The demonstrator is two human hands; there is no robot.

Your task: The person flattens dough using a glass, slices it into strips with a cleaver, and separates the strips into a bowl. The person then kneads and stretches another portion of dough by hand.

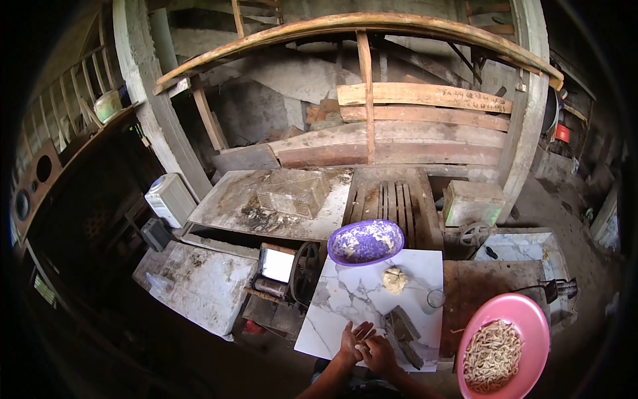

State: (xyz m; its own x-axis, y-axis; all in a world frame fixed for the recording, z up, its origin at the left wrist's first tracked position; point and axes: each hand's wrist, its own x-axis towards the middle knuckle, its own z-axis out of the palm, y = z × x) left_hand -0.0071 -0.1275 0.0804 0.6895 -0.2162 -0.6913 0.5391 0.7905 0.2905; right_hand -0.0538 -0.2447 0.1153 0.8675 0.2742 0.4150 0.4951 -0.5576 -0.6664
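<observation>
My left hand (351,342) is over the near edge of the marble-patterned board (359,292), its palm turned up and fingers stretched out. Against that palm presses my right hand (380,354), its fingers bent; a small pale bit shows between the two, too small to name. Just right of the hands lies a dark, worn, flat piece with a narrow end (403,329). A lump of dough (395,281) sits farther back on the board, with a clear glass (435,300) to its right. Behind it, a purple basin (365,242) smeared with pale dough tilts toward me.
At right, a pink basin (535,332) holds many pale dough strips (493,356). To the left stands a roller machine (271,287) with a dark wheel (304,272). A wire cage (292,194) rests on the dirty white panel behind. A concrete post (527,100) rises at right.
</observation>
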